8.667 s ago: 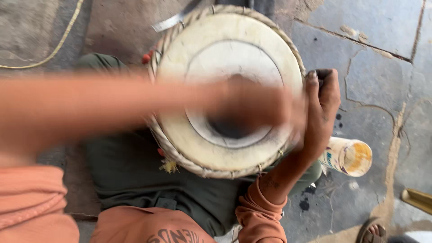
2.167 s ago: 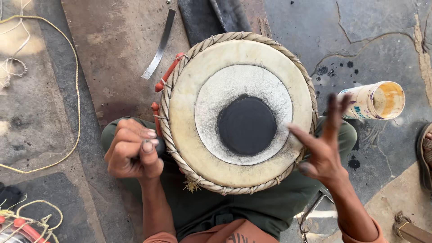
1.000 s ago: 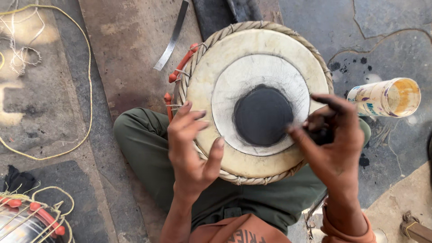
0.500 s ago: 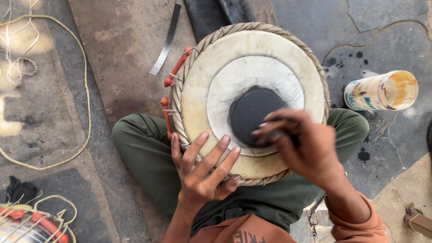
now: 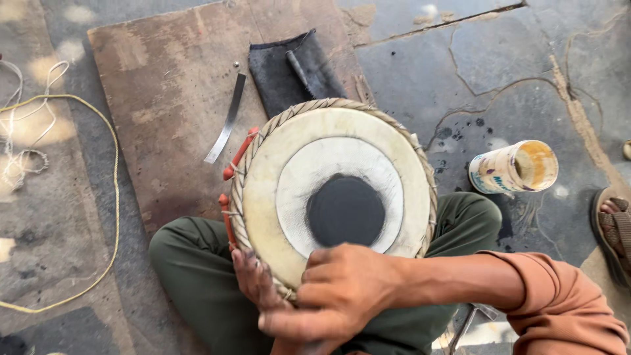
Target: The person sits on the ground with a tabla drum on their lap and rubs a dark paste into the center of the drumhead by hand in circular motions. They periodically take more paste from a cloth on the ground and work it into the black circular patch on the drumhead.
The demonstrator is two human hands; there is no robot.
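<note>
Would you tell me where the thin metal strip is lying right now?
In the head view, the metal strip lies on the wooden board, up and left of the drum, beside the dark pouch.

I see a tipped can point(image 5: 514, 167), a thin metal strip point(image 5: 225, 120), a dark cloth point(image 5: 296, 70), yellow string point(image 5: 98, 197), a sandal point(image 5: 612, 227).

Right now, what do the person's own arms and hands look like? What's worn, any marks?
Both hands are bare, no gloves, rings or watch visible. The right hand comes in from a forearm with an orange-pink long sleeve pushed up toward the elbow. The left hand is mostly hidden under it; its fingers look smudged dark. The left arm and any sleeve are out of view.
</note>
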